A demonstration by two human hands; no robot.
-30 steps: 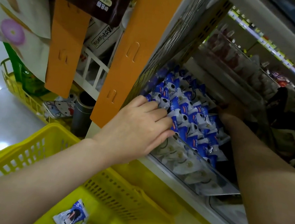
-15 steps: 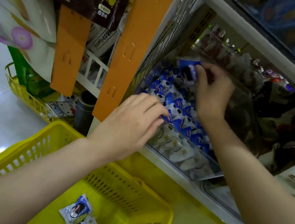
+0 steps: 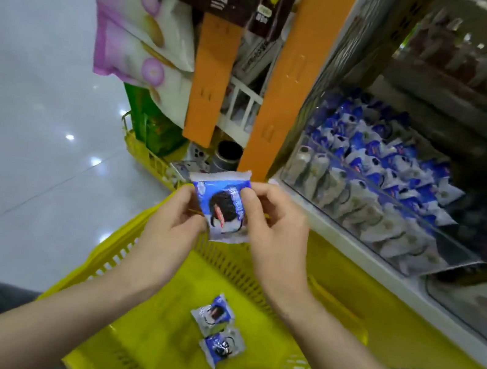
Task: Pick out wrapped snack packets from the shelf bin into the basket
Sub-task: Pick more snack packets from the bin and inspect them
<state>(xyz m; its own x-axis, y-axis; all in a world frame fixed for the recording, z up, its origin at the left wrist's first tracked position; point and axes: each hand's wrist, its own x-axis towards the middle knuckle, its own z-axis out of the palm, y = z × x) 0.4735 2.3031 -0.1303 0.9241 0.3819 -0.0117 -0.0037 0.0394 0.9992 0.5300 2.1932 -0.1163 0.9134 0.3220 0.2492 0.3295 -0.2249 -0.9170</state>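
Observation:
A blue and white wrapped snack packet (image 3: 221, 206) is held up over the far rim of the yellow basket (image 3: 123, 354). My left hand (image 3: 171, 230) pinches its left edge and my right hand (image 3: 272, 237) pinches its right edge. Two more packets (image 3: 215, 313) (image 3: 221, 346) lie on the basket floor. To the right, the clear shelf bin (image 3: 444, 250) holds several blue and white packets (image 3: 378, 161).
Orange strips (image 3: 211, 79) and hanging snack bags (image 3: 138, 18) stand at the shelf end behind the basket. A second yellow basket (image 3: 146, 158) with green packs sits on the tiled floor (image 3: 21, 115) at left. More bins fill the shelf behind.
Both hands left the bin and came together above the basket. The right hand carried one packet out of the bin; the left hand now pinches it too. The view tilted down.

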